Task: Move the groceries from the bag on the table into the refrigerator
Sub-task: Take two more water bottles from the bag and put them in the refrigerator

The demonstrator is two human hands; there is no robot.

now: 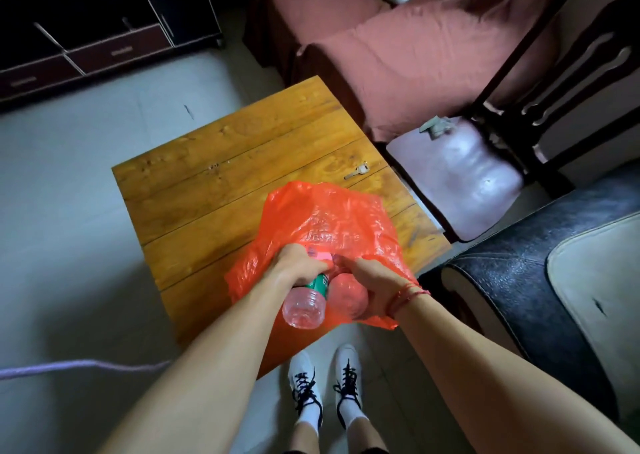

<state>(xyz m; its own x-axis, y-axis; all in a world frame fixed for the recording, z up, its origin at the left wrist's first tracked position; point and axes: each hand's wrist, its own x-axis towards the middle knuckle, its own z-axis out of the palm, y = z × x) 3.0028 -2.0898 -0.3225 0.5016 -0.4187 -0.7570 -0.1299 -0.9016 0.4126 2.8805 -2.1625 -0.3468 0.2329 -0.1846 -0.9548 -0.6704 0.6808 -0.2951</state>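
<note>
An orange plastic bag [332,221] lies on the near right part of a low wooden table [221,183]. My left hand [298,265] grips a clear water bottle [304,306] with a green label, its base sticking out of the bag mouth toward me. My right hand [367,280] holds a second bottle [348,296] through the orange plastic, right beside the first. The upper ends of both bottles are hidden inside the bag. No refrigerator is in view.
A small key [356,171] lies on the table's far right. A chair with a shiny cushion [460,176] and a dark sofa arm [519,280] stand to the right, a pink-covered sofa [398,55] behind, a dark cabinet [86,38] far left. My feet [325,384] stand on pale floor.
</note>
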